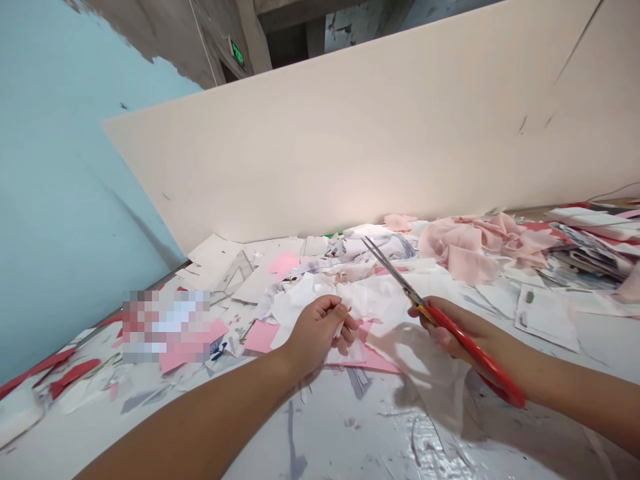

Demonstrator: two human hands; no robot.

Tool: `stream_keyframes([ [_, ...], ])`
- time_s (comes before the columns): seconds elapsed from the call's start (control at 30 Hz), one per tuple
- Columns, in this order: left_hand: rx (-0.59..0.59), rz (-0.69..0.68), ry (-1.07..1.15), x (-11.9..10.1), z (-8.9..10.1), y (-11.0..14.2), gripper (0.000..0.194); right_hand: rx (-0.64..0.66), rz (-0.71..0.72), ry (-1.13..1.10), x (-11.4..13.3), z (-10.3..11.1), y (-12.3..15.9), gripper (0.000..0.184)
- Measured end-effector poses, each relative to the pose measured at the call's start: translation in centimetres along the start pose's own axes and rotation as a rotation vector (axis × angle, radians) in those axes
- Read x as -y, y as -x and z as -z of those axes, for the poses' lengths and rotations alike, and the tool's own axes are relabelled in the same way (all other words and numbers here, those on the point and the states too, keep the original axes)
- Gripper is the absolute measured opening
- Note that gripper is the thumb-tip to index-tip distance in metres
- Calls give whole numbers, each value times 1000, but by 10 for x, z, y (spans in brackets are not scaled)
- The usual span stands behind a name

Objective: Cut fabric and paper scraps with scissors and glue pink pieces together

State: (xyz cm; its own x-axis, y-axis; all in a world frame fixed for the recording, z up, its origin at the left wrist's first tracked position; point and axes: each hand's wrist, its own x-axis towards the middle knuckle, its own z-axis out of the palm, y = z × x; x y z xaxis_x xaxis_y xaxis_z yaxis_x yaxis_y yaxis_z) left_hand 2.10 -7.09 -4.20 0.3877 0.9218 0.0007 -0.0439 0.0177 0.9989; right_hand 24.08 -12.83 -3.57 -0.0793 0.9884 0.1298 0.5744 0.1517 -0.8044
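My right hand [453,330] grips a pair of scissors [463,340] with red handles. Their long metal blades point up and to the left, close together at the tips. My left hand [327,327] is closed, thumb pressed on the fingers, pinching the edge of a thin white fabric piece [310,300]; the pinched part is mostly hidden. White cloth [415,293] spreads on the table behind and between both hands. Beneath the left hand a pink piece [377,360] shows, with another pink piece [261,335] to its left.
A pale board [360,147] rises behind the table [350,427]. Crumpled light pink fabric [480,243] lies at the back right, near a folded stack [593,257]. A clear set square [240,273] lies at the back left. Red scraps [75,377] are strewn at left, beside the blue wall [65,200].
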Motion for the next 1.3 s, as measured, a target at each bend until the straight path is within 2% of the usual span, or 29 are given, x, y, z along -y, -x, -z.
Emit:
stream_keyframes([
  [0.1, -4, 5, 12, -1, -1, 1, 24, 89, -6, 94, 13, 5, 0, 24],
  [0.2, -4, -14, -13, 1, 0, 2, 26, 26, 10, 150, 18, 0, 5, 22],
  [0.27, 1, -37, -36, 3, 0, 2, 27, -16, -33, 140, 17, -7, 9, 26],
  [0.37, 13, -85, -76, 4, 0, 5, 27, -39, -59, 180, 14, -14, 15, 44],
  [0.47, 12, -149, -105, 4, 0, 8, 24, 38, -28, 232, 16, -13, 16, 50],
  [0.57, 5, -189, -122, 4, -1, 9, 23, 145, -64, 286, 20, -8, 13, 42],
  [0.8, 1, -152, -130, 4, -3, 11, 25, 168, -19, 388, 24, -6, 10, 33],
  [0.97, 5, -111, -90, 1, -6, 15, 18, 196, -45, 410, 25, -6, 10, 30],
  [1.3, 55, -100, -82, 2, -8, 15, 7, 203, -84, 358, 33, -6, 8, 27],
])
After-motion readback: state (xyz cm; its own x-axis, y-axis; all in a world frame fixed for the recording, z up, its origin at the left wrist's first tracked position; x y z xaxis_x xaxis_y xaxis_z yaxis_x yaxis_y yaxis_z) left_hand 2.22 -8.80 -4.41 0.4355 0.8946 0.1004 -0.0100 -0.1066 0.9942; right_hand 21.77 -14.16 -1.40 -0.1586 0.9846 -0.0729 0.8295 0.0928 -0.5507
